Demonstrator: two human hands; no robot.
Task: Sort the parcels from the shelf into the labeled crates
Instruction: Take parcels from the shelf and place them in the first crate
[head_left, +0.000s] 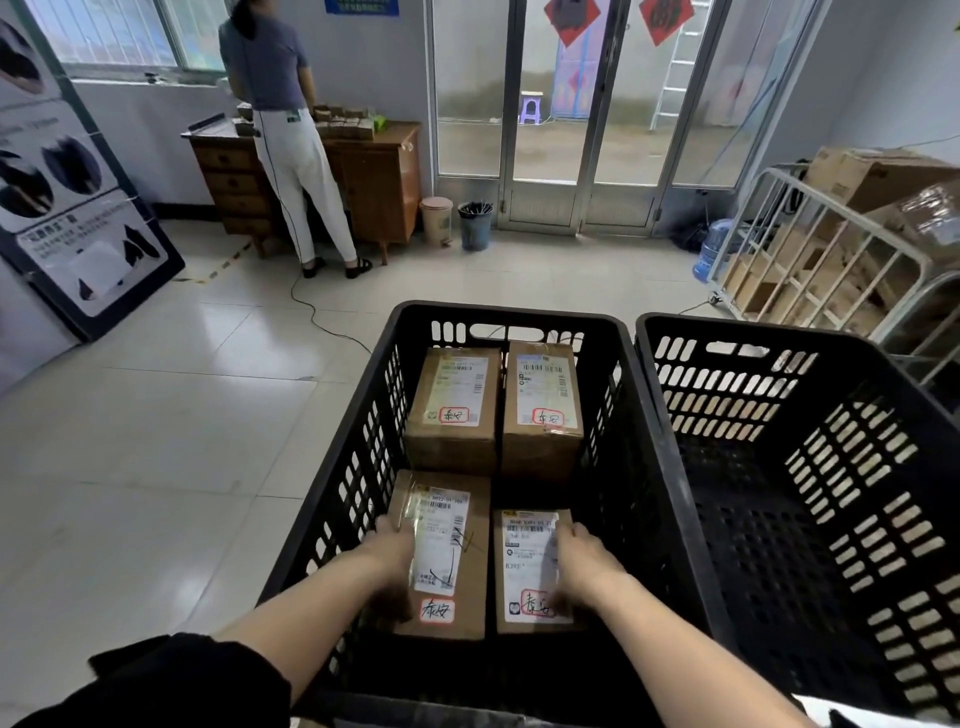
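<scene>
side by side, hands grip parcels

Arms reach down, left hand and right hand palm-down.

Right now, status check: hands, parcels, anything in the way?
Left hand grips near-left parcel; right hand grips near-right parcel. Both inside left crate. Far-left parcel, far-right parcel fill back row. Nothing blocking.

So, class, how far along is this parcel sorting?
Done: the far-left parcel and far-right parcel sit in the left crate. In hand: the left hand holds the near-left parcel, the right hand the near-right parcel, inside that crate. Left: the right crate shows no parcels yet.
</scene>
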